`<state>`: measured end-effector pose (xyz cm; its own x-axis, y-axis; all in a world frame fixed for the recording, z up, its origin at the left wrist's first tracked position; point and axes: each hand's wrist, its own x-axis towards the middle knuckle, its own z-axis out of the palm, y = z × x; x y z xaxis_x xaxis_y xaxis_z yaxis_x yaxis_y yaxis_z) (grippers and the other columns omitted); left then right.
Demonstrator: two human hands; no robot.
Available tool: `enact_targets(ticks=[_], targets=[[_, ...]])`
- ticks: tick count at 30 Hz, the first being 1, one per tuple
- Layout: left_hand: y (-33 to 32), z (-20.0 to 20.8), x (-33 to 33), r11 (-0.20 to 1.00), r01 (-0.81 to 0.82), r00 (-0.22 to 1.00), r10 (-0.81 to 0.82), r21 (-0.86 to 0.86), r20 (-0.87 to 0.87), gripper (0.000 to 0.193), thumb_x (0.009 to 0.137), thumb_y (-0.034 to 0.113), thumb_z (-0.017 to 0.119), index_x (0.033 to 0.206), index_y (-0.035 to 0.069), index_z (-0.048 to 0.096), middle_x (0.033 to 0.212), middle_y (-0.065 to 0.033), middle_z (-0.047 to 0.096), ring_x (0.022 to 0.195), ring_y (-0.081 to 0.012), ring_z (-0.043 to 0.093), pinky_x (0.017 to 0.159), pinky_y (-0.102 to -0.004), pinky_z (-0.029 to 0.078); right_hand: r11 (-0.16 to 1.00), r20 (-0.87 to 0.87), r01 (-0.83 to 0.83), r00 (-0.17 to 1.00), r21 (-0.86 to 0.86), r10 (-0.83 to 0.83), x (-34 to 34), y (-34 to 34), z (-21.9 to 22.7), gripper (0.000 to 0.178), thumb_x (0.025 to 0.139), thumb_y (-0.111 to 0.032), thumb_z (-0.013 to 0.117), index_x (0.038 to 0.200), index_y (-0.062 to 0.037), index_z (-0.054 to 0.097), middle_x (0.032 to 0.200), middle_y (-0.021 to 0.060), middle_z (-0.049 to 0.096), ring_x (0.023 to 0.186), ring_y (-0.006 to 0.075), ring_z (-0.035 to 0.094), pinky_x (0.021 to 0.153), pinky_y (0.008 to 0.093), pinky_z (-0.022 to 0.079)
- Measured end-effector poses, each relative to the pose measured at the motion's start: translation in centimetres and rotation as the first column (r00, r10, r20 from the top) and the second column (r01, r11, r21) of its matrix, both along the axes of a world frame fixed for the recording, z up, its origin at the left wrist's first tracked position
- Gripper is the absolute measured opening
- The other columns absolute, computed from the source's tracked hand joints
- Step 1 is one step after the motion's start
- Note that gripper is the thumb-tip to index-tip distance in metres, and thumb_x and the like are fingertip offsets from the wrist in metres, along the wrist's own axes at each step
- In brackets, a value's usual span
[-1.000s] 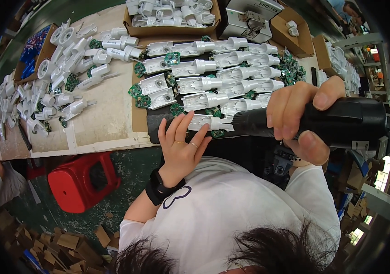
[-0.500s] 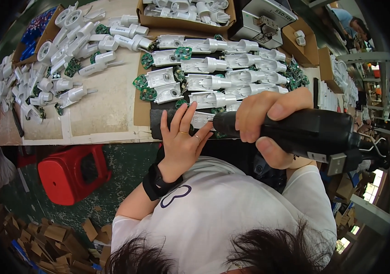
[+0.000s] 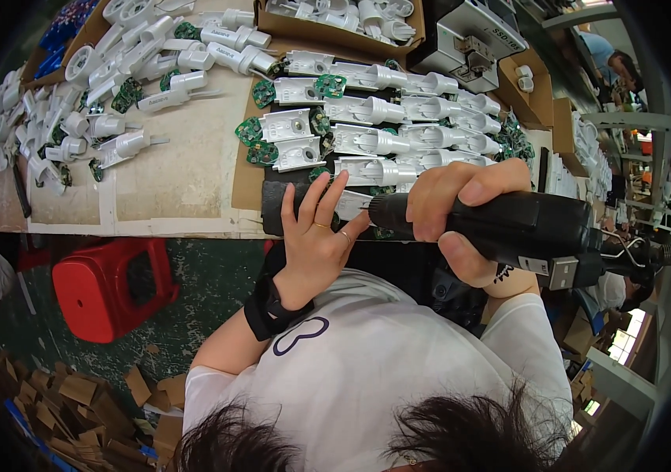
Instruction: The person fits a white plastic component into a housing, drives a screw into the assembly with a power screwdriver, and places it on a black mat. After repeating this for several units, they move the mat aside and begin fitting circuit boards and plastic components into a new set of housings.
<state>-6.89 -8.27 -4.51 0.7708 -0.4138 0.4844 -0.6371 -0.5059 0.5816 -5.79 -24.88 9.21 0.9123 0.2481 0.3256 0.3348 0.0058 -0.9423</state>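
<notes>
My right hand (image 3: 469, 212) is wrapped round a black electric screwdriver (image 3: 536, 226), held almost level with its tip pointing left. That tip meets a white plastic housing half (image 3: 351, 206) at the bench's near edge. My left hand (image 3: 313, 256) rests by the same housing, fingers stretched and spread, the fingertips touching or very near it. Just beyond lie rows of similar white housing halves (image 3: 371, 171), with green circuit boards (image 3: 262, 152) at their left ends. The screw point itself is too small to make out.
Loose white housings and boards (image 3: 127, 145) are heaped on the left of the bench. Cardboard boxes (image 3: 422, 39) and a grey metal machine (image 3: 469, 47) stand at the back. A red stool (image 3: 84, 295) is below left. Other people are in the background.
The whole view has shifted slightly. Both hands stay at the same housing, and the screwdriver's rear end has tipped a little. Nothing has been let go.
</notes>
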Motion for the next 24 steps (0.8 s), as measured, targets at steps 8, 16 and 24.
enact_targets(ticks=[8, 16, 24], targets=[[0.1, -0.5, -0.1, 1.000, 0.002, 1.000, -0.002, 0.003, 0.014, 0.013, 0.072, 0.018, 0.070, 0.085, 0.020, 0.073, 0.134, -0.0099, 0.049, 0.126, -0.0267, 0.041, 0.107, -0.0497, 0.020, 1.000, -0.038, -0.014, 0.999, -0.010, 0.013, 0.3, 0.4, -0.1, 0.033, 0.083, -0.010, 0.065, 0.102, -0.0132, 0.038, 0.072, 0.0061, 0.056, 0.061, 0.0185, 0.054, 0.064, 0.0365, 0.046], [0.0, -0.6, -0.1, 1.000, -0.004, 1.000, 0.004, -0.010, 0.011, 0.011, 0.072, 0.018, 0.070, 0.083, 0.019, 0.073, 0.134, -0.0092, 0.049, 0.127, -0.0261, 0.040, 0.107, -0.0495, 0.020, 1.000, -0.073, -0.027, 0.997, 0.010, 0.028, 0.2, 0.5, -0.3, 0.031, 0.083, -0.010, 0.065, 0.099, -0.0131, 0.038, 0.071, 0.0056, 0.056, 0.061, 0.0177, 0.054, 0.064, 0.0351, 0.046], [0.1, -1.4, 0.0, 0.999, 0.038, 0.990, -0.039, 0.009, 0.135, 0.013, 0.070, 0.013, 0.071, 0.083, 0.015, 0.071, 0.129, -0.0094, 0.052, 0.123, -0.0310, 0.042, 0.105, -0.0486, 0.024, 0.952, 0.031, 0.052, 0.997, 0.303, -0.064, 1.3, -1.6, -1.6, 0.035, 0.081, -0.013, 0.062, 0.109, -0.0133, 0.043, 0.065, 0.0025, 0.051, 0.056, 0.0146, 0.048, 0.058, 0.0312, 0.043]])
